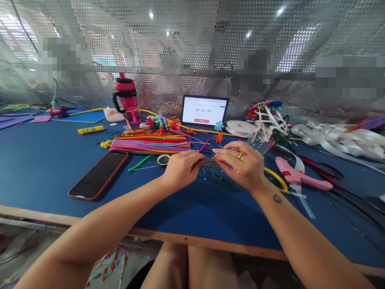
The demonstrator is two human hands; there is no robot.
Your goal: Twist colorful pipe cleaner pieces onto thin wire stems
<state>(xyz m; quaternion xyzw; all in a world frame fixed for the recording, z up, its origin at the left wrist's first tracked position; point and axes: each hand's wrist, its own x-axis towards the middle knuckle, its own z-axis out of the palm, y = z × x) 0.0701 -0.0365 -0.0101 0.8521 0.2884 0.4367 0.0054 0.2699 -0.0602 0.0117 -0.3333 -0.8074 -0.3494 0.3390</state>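
Note:
My left hand (184,168) is closed in a pinch above the blue table, and a short magenta pipe cleaner (205,145) sticks up from its fingertips. Just to the right, my right hand (242,164) has its thumb and fingers drawn together; whatever lies between them is too small to make out. Only a narrow gap separates the two hands. Behind my left hand lies a bundle of colourful pipe cleaners (150,144). A green pipe cleaner (140,163) and a roll of tape (163,160) rest left of that hand.
A phone (99,175) lies at left, with a glue stick (90,130) and pink bottle (127,98) beyond. A tablet (205,110) showing a timer stands at the back. At right are a pink glue gun (300,176), a ribbon spool (240,127) and loose white ribbon (339,138).

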